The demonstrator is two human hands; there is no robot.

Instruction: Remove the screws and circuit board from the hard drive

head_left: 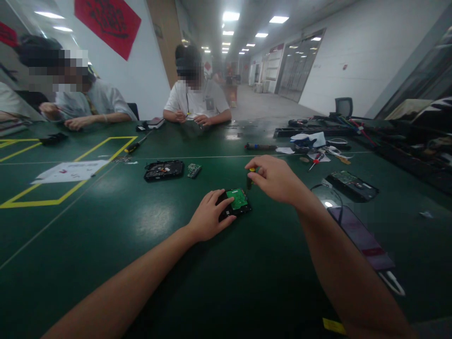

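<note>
A black hard drive with a green circuit board facing up lies flat on the dark green table. My left hand is over its left side, thumb along the near edge and fingers across the top, holding it against the table. My right hand pinches a screwdriver with a yellow-topped dark handle, held upright. Its tip points down at the right edge of the board; whether it sits in a screw is too small to tell.
Beyond my left hand lie an opened drive casing and a small circuit board. Another drive, a phone with a cable, and a red screwdriver lie right. A yellow-black screwdriver lies far left. Two people sit opposite.
</note>
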